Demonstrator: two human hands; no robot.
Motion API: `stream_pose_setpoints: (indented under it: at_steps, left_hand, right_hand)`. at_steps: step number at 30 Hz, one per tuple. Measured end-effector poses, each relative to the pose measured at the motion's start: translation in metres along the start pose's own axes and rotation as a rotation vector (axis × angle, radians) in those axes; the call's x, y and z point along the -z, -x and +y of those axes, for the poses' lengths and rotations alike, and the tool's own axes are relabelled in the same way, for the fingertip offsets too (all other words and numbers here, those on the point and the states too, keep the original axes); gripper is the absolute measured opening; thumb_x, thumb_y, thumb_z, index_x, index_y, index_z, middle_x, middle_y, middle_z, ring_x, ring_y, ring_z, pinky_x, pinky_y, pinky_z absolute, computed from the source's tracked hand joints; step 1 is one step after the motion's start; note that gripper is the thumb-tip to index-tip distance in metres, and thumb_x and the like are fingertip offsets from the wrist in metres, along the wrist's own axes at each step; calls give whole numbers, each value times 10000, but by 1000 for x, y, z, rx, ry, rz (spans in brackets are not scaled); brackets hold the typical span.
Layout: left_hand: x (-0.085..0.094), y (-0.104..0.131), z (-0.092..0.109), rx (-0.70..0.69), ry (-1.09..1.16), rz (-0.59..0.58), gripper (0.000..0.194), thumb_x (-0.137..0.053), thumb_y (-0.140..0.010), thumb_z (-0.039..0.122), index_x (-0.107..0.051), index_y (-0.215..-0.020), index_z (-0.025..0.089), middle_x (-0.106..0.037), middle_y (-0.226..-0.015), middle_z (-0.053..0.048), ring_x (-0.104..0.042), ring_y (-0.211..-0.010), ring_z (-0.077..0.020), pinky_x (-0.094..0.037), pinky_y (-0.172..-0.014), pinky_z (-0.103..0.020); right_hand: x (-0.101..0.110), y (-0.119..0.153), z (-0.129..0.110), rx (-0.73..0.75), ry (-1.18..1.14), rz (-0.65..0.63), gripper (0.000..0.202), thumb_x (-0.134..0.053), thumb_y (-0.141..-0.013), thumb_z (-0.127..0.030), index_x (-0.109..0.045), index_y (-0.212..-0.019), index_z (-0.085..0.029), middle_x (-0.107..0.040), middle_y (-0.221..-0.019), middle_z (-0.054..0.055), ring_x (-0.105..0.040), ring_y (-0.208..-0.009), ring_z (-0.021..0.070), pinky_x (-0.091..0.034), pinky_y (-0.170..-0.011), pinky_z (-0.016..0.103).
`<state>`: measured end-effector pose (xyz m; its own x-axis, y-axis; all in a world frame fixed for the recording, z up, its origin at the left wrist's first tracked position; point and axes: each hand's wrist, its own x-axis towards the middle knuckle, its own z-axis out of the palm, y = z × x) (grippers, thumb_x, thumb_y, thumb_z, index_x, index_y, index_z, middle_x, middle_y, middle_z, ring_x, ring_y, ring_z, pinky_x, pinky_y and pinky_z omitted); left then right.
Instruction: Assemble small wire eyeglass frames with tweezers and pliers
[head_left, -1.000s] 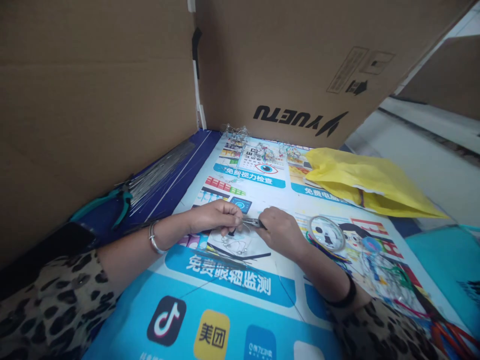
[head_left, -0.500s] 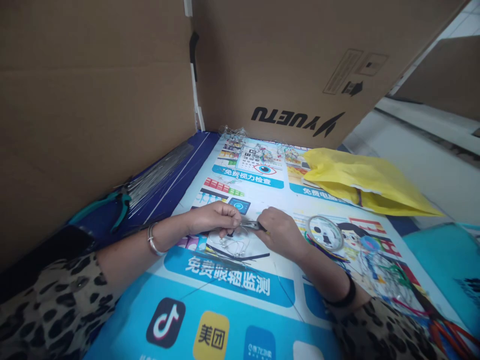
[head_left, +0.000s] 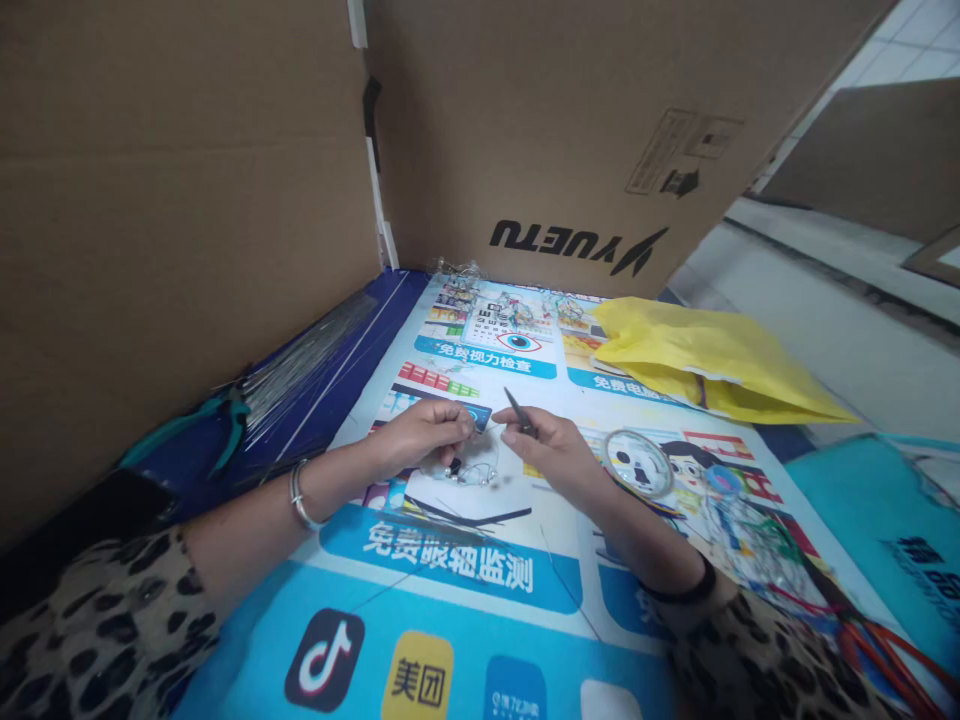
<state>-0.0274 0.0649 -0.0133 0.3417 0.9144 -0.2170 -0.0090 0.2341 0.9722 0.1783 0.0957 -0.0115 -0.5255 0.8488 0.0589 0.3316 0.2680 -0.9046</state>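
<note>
Two bare hands are seen over one printed sheet (head_left: 457, 585), and one silver bangle (head_left: 302, 497) is worn on the left wrist and one black band (head_left: 686, 590) on the right. One thin wire with beads (head_left: 474, 475) is hung under the left hand (head_left: 431, 435), just above the sheet; its small beads are too blurry to be counted. One pair of teal pliers (head_left: 202, 430) is seen at the left, with one bunch of straight wires (head_left: 307, 365) laid beside it.

By the left hand, the thumb and first finger are pinched together, and the beaded wire is held there. By the right hand (head_left: 551, 450), one dark pointed tool (head_left: 519, 412) is gripped with its tip up. The right thumb and first finger are spread a little, and the beaded wire is not touched by them.

One yellow bag (head_left: 705, 355) is laid flat at the back right; what is kept in it cannot be seen. One blue bag (head_left: 877, 520) is placed nearer, and its inside is hidden too. Between them and the right arm, many coloured wires (head_left: 772, 550) are heaped in a tangle.
</note>
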Motion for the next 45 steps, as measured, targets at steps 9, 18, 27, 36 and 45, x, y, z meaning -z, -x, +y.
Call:
stream_pose_setpoints:
  at_steps: [9,18,27,36,45]
  left_hand:
    - [-12,3,2,5,-58,97,259,-580,-764,390,-504,-690,154,-501,-513,35,-433,-425,-58,-270,-420,-177]
    - [-39,10,-6,-149,37,328,226,-466,-850,333,-473,-699,164,-497,-575,26,-448,-534,-79,-335,-536,-213]
    - [-33,6,0,-125,-3,153,183,-564,-777,310,-465,-868,186,-519,-656,29,-473,-544,-99,-365,-515,-228]
    - [-28,3,-2,-440,-812,256,130,-512,-828,292,-565,-798,178,-586,-723,-3,-519,-666,-126,-382,-603,-242]
    - [-20,2,-5,-366,-690,525,153,-478,-833,296,-532,-738,189,-535,-592,38,-486,-567,-109,-367,-553,-217]
  right_hand:
    - [-5,-2,-4,61,68,58,203,-544,-771,-382,-557,-766,-179,-472,-657,-31,-416,-605,99,-318,-557,225]
    - [2,-5,-3,-20,-130,-97,102,-593,-702,-250,-539,-760,-185,-495,-623,-52,-440,-568,84,-349,-545,215]
    - [7,-4,-2,-73,-97,-29,70,-591,-665,-209,-579,-722,-171,-522,-618,-42,-451,-573,85,-359,-549,218]
    - [-2,-6,-9,-37,-11,-83,53,-573,-674,-210,-580,-712,-173,-493,-584,-56,-425,-537,78,-327,-499,198]
    - [8,-2,-4,-84,55,129,139,-570,-726,-306,-601,-792,-187,-570,-705,-17,-502,-655,117,-384,-605,239]
